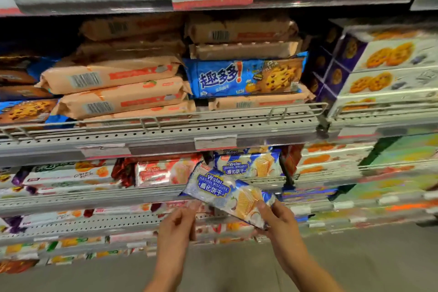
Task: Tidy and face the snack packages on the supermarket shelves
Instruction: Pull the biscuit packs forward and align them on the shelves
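A blue and white wafer biscuit package [225, 193] hangs tilted in front of the middle shelf, its left end higher. My right hand [277, 219] grips its lower right end, thumb on the face. My left hand [177, 223] is just below its left part, fingertips near or touching the underside; I cannot tell whether it grips. A matching blue wafer package [248, 165] lies on the shelf right behind, next to a pink wafer package [166, 172]. On the shelf above, a blue cookie package [244, 77] faces out among peach-coloured packages [113, 78].
The grey wire shelf rail [166, 118] fronts the upper shelf. White and purple cookie boxes [384, 66] are stacked at the right. More snack packages fill the lower shelves [71, 223]. Grey floor [355, 263] lies below.
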A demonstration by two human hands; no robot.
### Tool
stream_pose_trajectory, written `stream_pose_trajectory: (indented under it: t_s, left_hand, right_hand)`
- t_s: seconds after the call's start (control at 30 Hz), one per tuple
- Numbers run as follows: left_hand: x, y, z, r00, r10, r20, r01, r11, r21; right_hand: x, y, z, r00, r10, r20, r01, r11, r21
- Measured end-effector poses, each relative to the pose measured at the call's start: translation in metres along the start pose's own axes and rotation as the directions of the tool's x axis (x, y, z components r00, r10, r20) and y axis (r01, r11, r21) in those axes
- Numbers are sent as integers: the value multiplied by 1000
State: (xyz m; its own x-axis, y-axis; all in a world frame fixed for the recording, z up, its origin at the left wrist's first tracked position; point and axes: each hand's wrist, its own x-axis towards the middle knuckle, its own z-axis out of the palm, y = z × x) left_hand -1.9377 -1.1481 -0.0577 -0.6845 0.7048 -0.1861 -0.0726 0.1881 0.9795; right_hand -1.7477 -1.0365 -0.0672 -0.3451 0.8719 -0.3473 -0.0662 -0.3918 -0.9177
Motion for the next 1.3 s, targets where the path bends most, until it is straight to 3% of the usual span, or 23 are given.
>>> stream_pose_trajectory:
  t_s: [0.17, 0.4, 0.6, 0.67, 0.77, 0.87, 1.0, 1.1, 1.2, 1.3]
  left_hand:
    - [12, 8, 5, 991, 10, -135, -13, 1000, -25]
    - [10, 27, 46, 990, 107, -93, -117, 987, -112]
    - [27, 37, 71, 994, 90, -70, -80, 989, 125]
    - [36, 47, 78, 994, 102, -38, -90, 966, 240]
    - [55, 55, 88, 987, 162, 5, -154, 930, 334]
    - [80, 49, 90, 985, 168, -30, -133, 866, 482]
    - [98, 28, 93, 985, 174, 10, -126, 671, 730]
    - [96, 27, 96, 988, 151, -8, -102, 702, 705]
    - [92, 34, 92, 987, 160, -6, -114, 730, 674]
    - [79, 39, 80, 974, 225, -26, -152, 732, 664]
  right_hand:
    - [22, -18, -32, 993, -82, 81, 91, 989, -113]
    - [55, -44, -46, 985, -171, 14, 172, 984, -52]
    - [89, -64, -40, 932, -361, -15, 341, 893, -293]
    - [102, -67, -34, 926, -375, 43, 354, 824, -443]
    - [115, -80, -24, 862, -499, 86, 425, 622, -658]
    - [130, -82, -15, 799, -588, 127, 433, 415, -801]
    - [138, -69, -12, 832, -527, 172, 305, 177, -936]
    - [139, -66, -13, 826, -533, 183, 316, 170, -933]
    - [139, -66, -16, 862, -457, 220, 294, 96, -951]
    - [127, -63, -25, 820, -501, 278, 369, 90, -925]
